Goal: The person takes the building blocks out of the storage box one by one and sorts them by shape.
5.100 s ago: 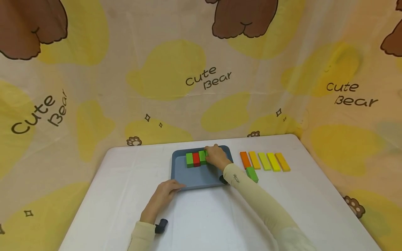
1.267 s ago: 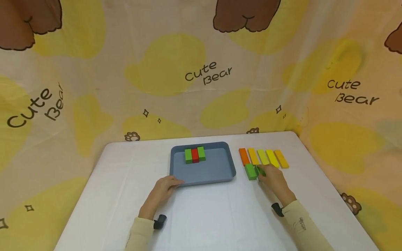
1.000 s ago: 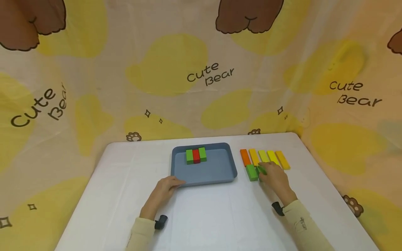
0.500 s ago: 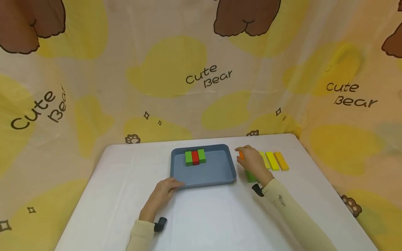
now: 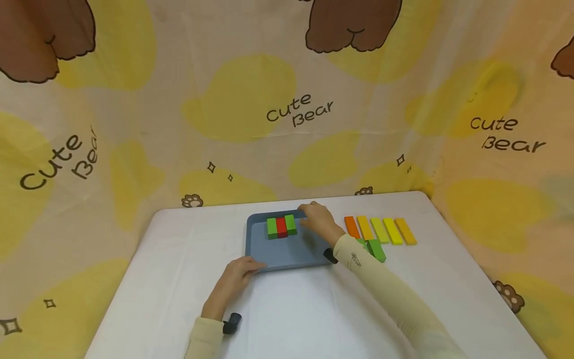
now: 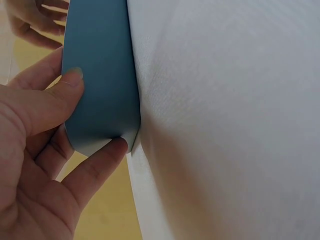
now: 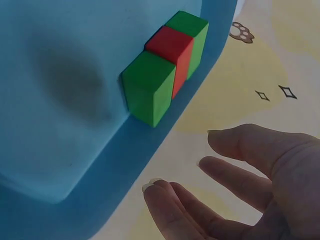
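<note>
In the head view my left hand [image 5: 237, 276] holds the near left corner of the blue-grey tray [image 5: 278, 267]. The left wrist view shows its thumb and fingers pinching the tray wall [image 6: 102, 75]. Inside the tray stand a green block [image 5: 272, 228], a red block [image 5: 281, 227] and another green block [image 5: 291, 224], side by side. My right hand [image 5: 319, 219] hovers over the tray's far right part, just right of these blocks. In the right wrist view its fingers [image 7: 240, 182] are spread and apart from the nearest green block [image 7: 149, 82], with nothing between them.
Right of the tray lies a row of flat bars: an orange bar [image 5: 352, 227], then several in yellow shades, the last a yellow-orange bar [image 5: 405, 231]. Before them sit two green blocks, one [image 5: 376, 250] in full view, the other partly behind the right sleeve [image 5: 381, 284].
My right hand took a green block from the tray and set it beside the other green one on the table. It then moved back left, without it, over the tray. The left hand stayed put.
</note>
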A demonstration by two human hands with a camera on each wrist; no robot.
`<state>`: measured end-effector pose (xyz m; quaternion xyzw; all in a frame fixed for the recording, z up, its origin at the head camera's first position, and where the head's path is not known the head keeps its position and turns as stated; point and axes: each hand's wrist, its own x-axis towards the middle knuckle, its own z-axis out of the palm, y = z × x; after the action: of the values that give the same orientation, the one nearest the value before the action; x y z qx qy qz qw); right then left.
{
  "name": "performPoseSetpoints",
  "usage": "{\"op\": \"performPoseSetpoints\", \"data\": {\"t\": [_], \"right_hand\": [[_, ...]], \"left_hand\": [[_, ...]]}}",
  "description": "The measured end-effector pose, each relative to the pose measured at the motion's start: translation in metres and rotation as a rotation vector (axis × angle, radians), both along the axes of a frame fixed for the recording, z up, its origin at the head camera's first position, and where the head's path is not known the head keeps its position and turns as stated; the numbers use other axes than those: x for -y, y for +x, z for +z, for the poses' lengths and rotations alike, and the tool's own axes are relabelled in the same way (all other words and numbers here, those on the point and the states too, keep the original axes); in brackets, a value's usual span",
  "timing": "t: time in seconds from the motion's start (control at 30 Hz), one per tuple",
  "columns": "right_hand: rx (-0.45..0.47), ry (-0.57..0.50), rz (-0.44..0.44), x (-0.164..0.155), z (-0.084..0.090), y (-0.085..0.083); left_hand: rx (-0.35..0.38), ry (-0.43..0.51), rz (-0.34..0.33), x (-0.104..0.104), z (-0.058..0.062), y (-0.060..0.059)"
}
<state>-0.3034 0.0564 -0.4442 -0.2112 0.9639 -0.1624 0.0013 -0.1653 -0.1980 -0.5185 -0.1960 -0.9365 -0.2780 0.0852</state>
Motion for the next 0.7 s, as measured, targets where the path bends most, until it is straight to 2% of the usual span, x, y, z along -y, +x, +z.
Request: {"op": "performPoseSetpoints", "data": {"t": [0.17,0.33,0.7], "right_hand": [[0.054,0.003,-0.005,0.020,-0.004,-0.004],[0.123,-0.003,-0.013,0.034,-0.010,-0.009],[0.165,0.017,-0.006,0.046,-0.026,-0.013]], "left_hand": [[-0.020,-0.014,-0.005,0.000,0.000,0.000],[-0.001,-0.008,0.002,0.000,0.000,-0.001],[0.005,-0.009,0.006,0.001,-0.004,-0.002]]}}
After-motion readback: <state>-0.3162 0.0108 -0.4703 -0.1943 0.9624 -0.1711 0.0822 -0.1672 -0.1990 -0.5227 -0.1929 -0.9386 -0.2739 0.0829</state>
